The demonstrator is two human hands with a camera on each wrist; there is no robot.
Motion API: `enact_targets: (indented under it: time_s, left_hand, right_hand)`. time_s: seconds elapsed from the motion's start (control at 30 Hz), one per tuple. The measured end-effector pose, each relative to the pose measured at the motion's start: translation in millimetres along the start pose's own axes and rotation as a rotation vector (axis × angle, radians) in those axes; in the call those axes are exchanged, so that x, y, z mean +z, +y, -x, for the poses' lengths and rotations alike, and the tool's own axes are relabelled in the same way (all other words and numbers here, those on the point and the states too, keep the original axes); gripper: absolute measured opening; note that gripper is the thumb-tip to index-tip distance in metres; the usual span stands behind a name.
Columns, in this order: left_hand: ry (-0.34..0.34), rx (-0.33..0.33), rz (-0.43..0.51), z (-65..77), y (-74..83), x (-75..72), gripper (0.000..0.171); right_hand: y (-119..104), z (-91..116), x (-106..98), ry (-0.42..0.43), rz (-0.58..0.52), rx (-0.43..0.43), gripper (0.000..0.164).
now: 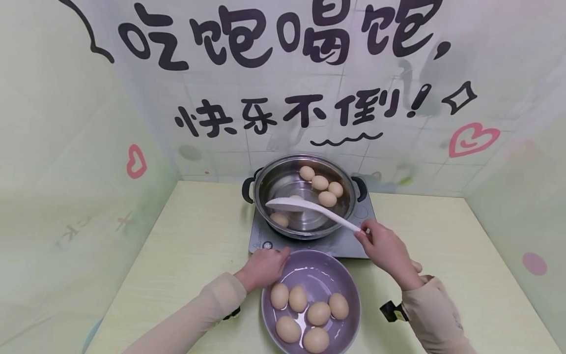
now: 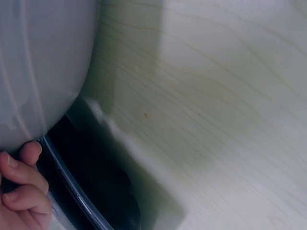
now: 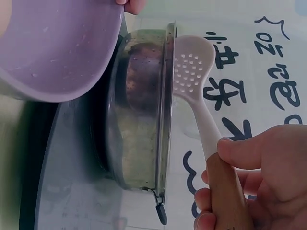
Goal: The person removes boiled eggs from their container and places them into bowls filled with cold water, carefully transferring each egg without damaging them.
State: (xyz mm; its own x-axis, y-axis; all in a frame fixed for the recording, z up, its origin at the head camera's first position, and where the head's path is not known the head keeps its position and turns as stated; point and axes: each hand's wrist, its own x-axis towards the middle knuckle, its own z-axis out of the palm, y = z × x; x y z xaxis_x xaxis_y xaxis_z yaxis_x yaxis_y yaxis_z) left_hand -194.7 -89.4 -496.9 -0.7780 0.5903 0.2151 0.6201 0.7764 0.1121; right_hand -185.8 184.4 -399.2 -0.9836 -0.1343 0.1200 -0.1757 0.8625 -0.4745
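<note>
Left hand: fingers curled on the far-left rim of the purple bowl, gripping it. Right hand: wrapped round the wood-coloured handle of a white perforated spoon, thumb laid along it. Spoon head is over the steel pot, above rim level in the right wrist view. Pot sits on a flat cooker; bowl is on the near side of it, over the worktop.

Six bowl eggs lie loose. Pot eggs: four grouped at right, one at lower left, one mostly behind the spoon head.

Handling (judged): eggs light, hard-shelled but brittle, likely slippery if wet; they would roll on a tilted spoon, so best cradled from beneath and let down gently. Spoon light and fairly stiff; the wood-coloured grip is the sound place to hold. Bowl rigid, smooth, weighted by its load; rim hold with fingertips underneath seems right. Pot probably heavy; its black side handles are the place to take it.

Hard to make out: whether the half-hidden egg rests on the spoon or lies beyond it; liquid level in the pot; whether shells are raw or cooked. Bowl's near edge is cut off by the frame. Left wrist view shows only the bowl's outer wall and some fingers.
</note>
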Motion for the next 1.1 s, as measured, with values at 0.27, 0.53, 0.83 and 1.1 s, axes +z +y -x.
enact_targets:
  time_s: [0.27,0.53,0.83,1.1]
  left_hand:
    - [-0.002,0.002,0.004,0.0,0.4,0.1,0.014]
    - [-0.013,-0.006,0.001,-0.6,0.5,-0.2,0.014]
    - [-0.014,-0.003,-0.001,-0.2,-0.3,1.5,0.013]
    - [-0.011,0.008,-0.008,-0.7,-0.7,0.3,0.013]
  right_hand:
    - [-3,-1,5,-0.023,0.041,-0.011,0.012]
    - [-1,1,1,-0.060,0.115,0.001,0.015]
    - [7,0,-17,-0.126,0.214,-0.032,0.015]
    - [8,-9,-30,-0.205,0.236,-0.038,0.019]
